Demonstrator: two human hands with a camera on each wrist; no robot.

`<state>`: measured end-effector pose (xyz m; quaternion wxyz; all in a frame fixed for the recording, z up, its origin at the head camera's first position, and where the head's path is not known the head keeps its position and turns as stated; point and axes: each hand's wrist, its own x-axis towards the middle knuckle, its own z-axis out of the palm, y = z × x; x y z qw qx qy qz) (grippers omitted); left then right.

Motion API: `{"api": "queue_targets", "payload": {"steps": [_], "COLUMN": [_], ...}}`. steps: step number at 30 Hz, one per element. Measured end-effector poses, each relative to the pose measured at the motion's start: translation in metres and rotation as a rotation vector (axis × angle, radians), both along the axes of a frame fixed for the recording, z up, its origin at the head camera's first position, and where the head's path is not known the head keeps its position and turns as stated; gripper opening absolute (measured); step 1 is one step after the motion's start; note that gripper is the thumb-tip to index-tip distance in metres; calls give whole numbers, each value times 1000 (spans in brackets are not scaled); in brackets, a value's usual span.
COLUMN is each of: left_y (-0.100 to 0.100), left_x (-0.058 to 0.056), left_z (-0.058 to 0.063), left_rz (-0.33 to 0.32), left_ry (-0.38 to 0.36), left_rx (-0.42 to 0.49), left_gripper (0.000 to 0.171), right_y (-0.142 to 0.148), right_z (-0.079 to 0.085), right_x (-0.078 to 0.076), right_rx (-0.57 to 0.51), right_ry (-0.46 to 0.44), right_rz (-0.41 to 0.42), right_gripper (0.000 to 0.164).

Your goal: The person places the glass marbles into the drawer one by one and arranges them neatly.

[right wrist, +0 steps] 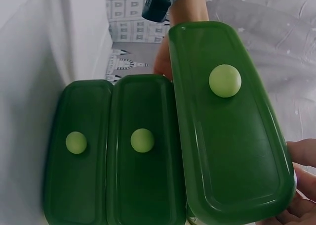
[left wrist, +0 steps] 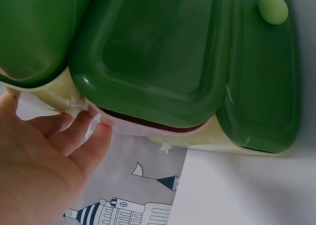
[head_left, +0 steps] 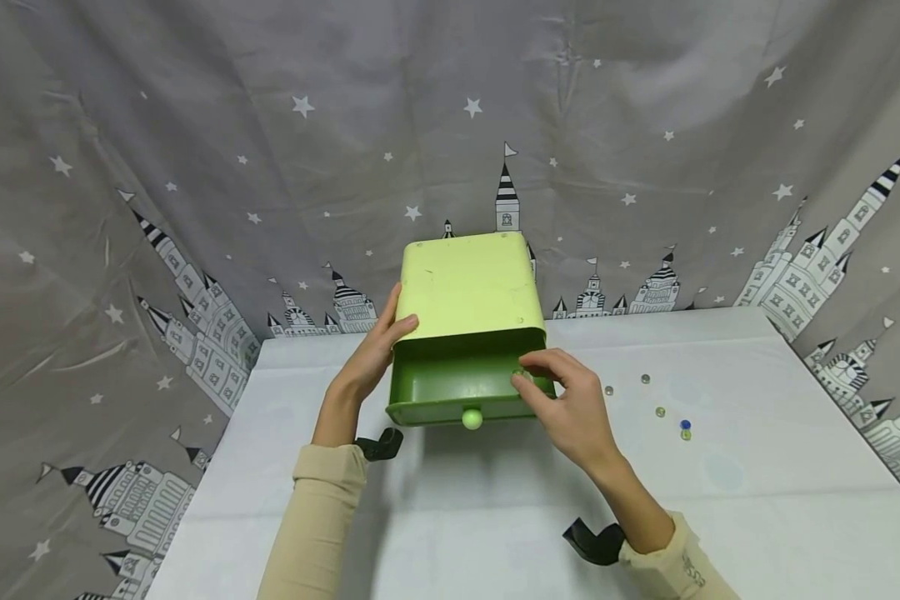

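The glassy piece (head_left: 522, 374) in the right hand (head_left: 572, 408) is mostly hidden; the right wrist view cuts that hand off.

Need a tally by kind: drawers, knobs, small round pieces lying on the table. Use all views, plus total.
Green drawers: 3
Light-green knobs: 3
Small round pieces on the white table: 5
Total: 11

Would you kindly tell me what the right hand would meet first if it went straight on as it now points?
The right hand would probably meet the inside of the open drawer, though depth is unclear and the front edge of the cabinet might come first.
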<state>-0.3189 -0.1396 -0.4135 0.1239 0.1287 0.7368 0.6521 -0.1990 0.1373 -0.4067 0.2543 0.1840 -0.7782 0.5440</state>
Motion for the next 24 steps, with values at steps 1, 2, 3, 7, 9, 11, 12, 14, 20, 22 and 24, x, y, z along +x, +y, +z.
{"api": "queue_targets", "payload": {"steps": [1, 2, 3, 7, 9, 11, 12, 14, 20, 22, 24], "left_y": [0, 0, 0, 0, 0, 0, 0, 0, 1, 1, 0], "left_x": [0, 0, 0, 0, 0, 0, -1, -1, 1, 1, 1], "left_z": [0, 0, 0, 0, 1, 0, 0, 0, 1, 1, 1], "left_rz": [1, -2, 0, 6, 8, 5, 4, 3, 9, 11, 13], "left_ry": [0, 2, 1, -8, -13, -7, -5, -3, -11, -13, -14], "left_rx": [0, 0, -1, -1, -2, -3, -4, -5, -6, -8, -10], "left_gripper": [80, 80, 79, 80, 80, 82, 82, 82, 80, 80, 81], "right_y": [0, 0, 0, 0, 0, 1, 1, 1, 1, 1, 1], "right_z": [0, 0, -1, -1, -1, -1, -1, -1, 0, -1, -1], "right_x": [0, 0, 0, 0, 1, 1, 1, 1, 1, 1, 1], "right_rx": [0, 0, 1, -1, -1, -2, -3, -4, -13, -14, -14], "right_ry": [-4, -8, -11, -16, -17, -19, -20, -19, -6, -5, -4], "right_rz": [0, -1, -1, 2, 3, 5, 5, 9, 28, 29, 29], "right_gripper": [20, 21, 22, 22, 22, 22, 22, 22, 22, 22, 22]}}
